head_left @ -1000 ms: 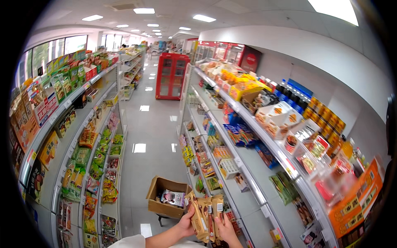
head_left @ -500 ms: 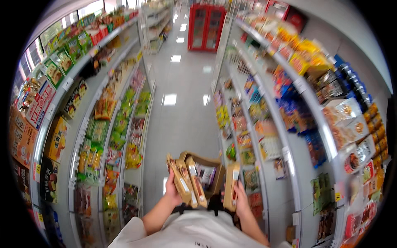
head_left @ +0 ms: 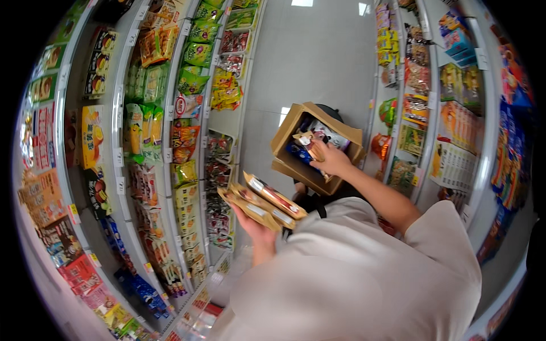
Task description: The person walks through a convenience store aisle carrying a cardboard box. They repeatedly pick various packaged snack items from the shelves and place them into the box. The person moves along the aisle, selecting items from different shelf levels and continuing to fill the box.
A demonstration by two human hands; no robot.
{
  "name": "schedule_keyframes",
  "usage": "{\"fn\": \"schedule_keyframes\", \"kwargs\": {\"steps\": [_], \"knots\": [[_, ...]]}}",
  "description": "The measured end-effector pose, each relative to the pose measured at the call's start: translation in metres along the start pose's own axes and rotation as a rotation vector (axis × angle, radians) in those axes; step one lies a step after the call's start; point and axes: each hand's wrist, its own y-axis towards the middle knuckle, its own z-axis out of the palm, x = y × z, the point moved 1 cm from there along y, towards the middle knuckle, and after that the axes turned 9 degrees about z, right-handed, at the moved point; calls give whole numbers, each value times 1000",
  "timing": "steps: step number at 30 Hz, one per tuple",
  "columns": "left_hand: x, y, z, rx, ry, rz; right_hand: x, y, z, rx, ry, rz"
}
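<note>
My left hand [head_left: 254, 223] holds a fan of several flat tan snack packets [head_left: 263, 200] in front of my chest. My right hand [head_left: 331, 159] reaches into an open cardboard box [head_left: 289, 132] on the floor and grips a tan packet [head_left: 310, 146] among the packaged goods inside. My pale shirt fills the lower middle of the view and hides my left forearm.
I stand in a shop aisle with a grey tiled floor [head_left: 318, 54]. Shelves of bagged snacks [head_left: 190, 85] run along the left, and shelves of packets and boxes [head_left: 438, 108] line the right. A dark bag [head_left: 310, 202] lies below the box.
The view has tipped further down toward the floor. My right hand has left the bundle and gone into the cardboard box; the left hand keeps the packets.
</note>
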Motion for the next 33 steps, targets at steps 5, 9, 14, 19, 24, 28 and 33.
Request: {"fn": "schedule_keyframes", "kwargs": {"steps": [5,9,14,19,24,28,33], "knots": [[57,-43,6,-111,-204,84,-29,57,37,-7,-240,-101],[67,-66,8,-259,-67,119,-42,69,84,35,-341,-147],[49,-88,-10,-285,-100,214,-49,64,109,131,-579,-135],[36,-81,-28,-290,-126,313,-46,44,87,148,-559,-183],[28,-63,-45,-158,-198,296,9,4,47,527,-81,-151],[35,-32,-59,-126,-108,136,53,-62,25,546,242,-324],[52,4,-27,21,-103,-176,44,-90,32,444,761,-254]]}}
